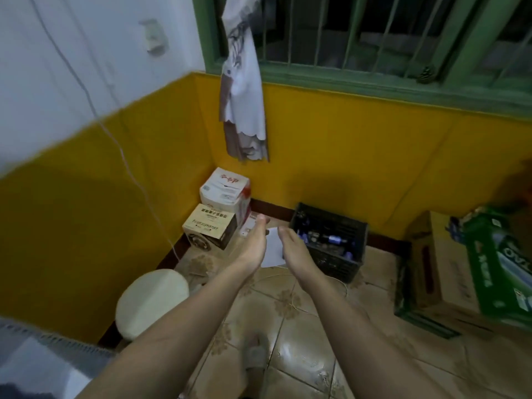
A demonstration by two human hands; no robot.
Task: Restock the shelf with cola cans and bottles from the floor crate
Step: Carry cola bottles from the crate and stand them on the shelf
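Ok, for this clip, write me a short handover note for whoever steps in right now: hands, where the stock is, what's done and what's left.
Left hand: open, empty, held out above the tiled floor.
Right hand: open, empty, beside the left.
Black plastic floor crate: against the yellow wall, just right of the hands, with bottles or cans inside; too blurred to count.
Shelf: not in view.
Done: nothing visibly picked up.
Left: reach into the crate, take the drinks, carry them to the shelf.
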